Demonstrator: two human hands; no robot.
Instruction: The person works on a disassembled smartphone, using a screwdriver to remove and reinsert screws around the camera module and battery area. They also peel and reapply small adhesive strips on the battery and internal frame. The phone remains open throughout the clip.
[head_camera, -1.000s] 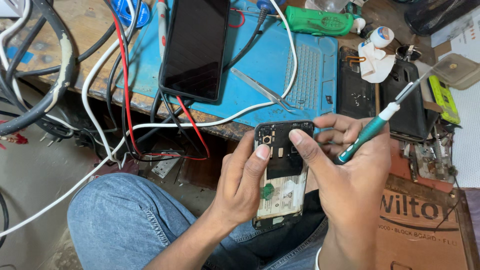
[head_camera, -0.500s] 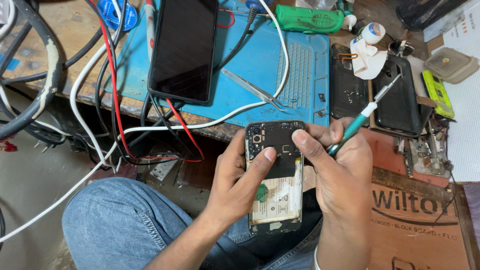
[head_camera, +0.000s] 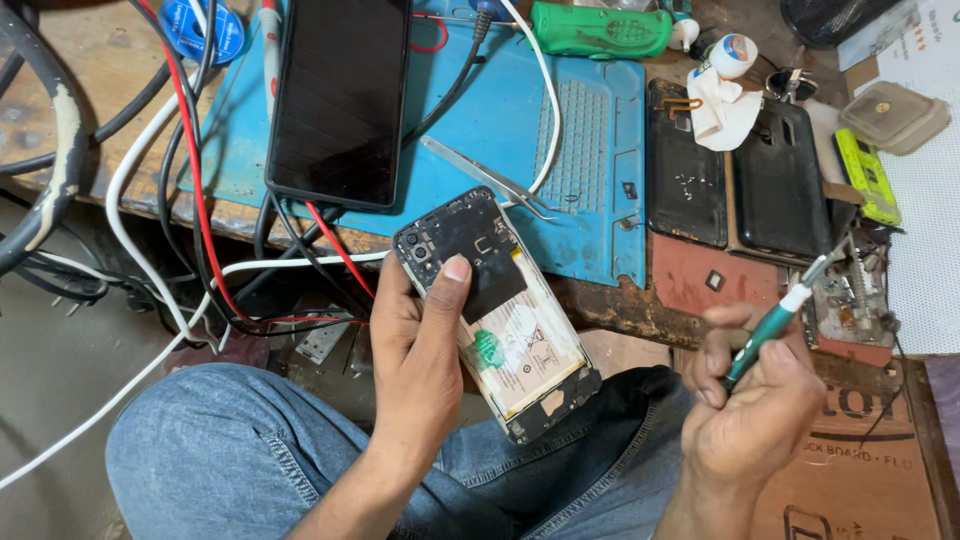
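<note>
Head view: looking down over a denim-clad knee (head_camera: 230, 450) at a cluttered wooden bench (head_camera: 90, 120).
Left hand (head_camera: 415, 350): raised from the lap, palm toward the camera, fingers wrapped behind an opened smartphone (head_camera: 500, 310); thumb laid across its dark upper part, pressing near the top edge.
Opened smartphone: back cover off, tilted with its camera end up and to the left, battery label and green sticker showing; held above the lap, just in front of the bench edge.
Right hand (head_camera: 755, 400): lower right, well apart from the phone, fingers curled tight around a teal-handled screwdriver (head_camera: 775, 320); tip points up and to the right.
Blue work mat (head_camera: 590, 190): on the bench, bearing metal tweezers (head_camera: 490, 180) and a dark phone screen (head_camera: 340, 100) lying face up.
Right of the mat: two black back covers (head_camera: 740, 170) side by side.
Cables (head_camera: 190, 200): red, black and white, draped over the bench's left edge.
</note>
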